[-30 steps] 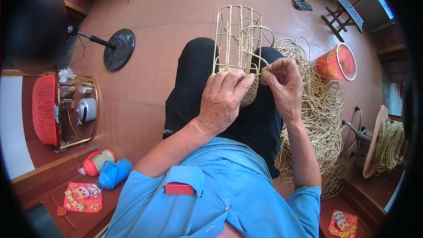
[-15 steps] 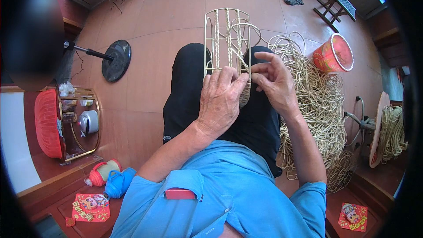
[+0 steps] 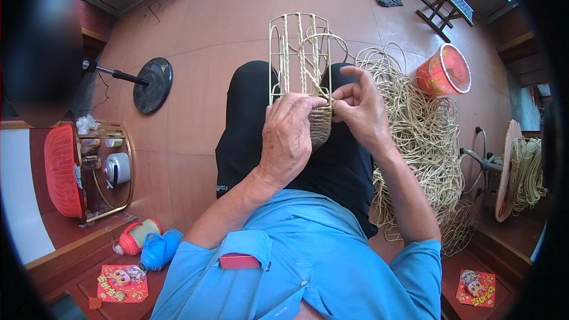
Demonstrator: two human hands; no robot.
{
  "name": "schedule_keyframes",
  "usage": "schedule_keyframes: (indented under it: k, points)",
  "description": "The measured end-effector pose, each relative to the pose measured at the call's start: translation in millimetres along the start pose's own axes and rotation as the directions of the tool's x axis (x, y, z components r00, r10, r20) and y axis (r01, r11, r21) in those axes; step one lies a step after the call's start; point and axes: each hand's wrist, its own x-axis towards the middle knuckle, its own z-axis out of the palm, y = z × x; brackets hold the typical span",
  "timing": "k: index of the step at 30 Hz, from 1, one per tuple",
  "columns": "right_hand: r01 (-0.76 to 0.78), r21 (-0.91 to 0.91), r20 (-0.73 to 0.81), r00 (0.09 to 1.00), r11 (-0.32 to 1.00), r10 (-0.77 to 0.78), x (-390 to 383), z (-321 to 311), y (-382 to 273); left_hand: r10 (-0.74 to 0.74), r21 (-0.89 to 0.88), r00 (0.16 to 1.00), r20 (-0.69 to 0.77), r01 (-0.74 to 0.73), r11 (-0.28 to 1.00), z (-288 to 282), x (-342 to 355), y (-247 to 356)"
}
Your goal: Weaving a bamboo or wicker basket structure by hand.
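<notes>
A pale wire frame with twisted cord uprights stands out from between my knees. Its near end is closely woven with brownish cord. My left hand grips the left side of this woven end, with a finger stretched across the top edge of the weave. At the frame's right edge, my right hand pinches thumb and forefinger together on the cord, its other fingers raised and curled. A loose loop of the cord arches out to the right of the frame. The pinched bit itself is mostly hidden by my fingertips.
A big heap of loose cord lies on the floor at my right, beside a red bucket. A small stool stands far right. To the left are a round black stand base, a red basket and a kettle.
My left hand has shifted down and left, showing more of the woven end. The right hand has stayed at the frame's right edge, its fingertips now closer to the weave.
</notes>
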Motion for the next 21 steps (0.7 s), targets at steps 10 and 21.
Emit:
schedule_keyframes:
  k: [10, 21]
  points:
    - [0.022, 0.511, -0.195, 0.977, 0.859, 0.091, -19, 19, 25, -0.035, -0.084, 0.999, -0.017, 0.033, 0.996, -5, -1, -2]
    - [-0.028, 0.685, -0.166, 0.967, 0.728, 0.193, -24, 21, 20, -0.046, -0.119, 0.998, -0.032, 0.042, 0.992, -5, -2, -1]
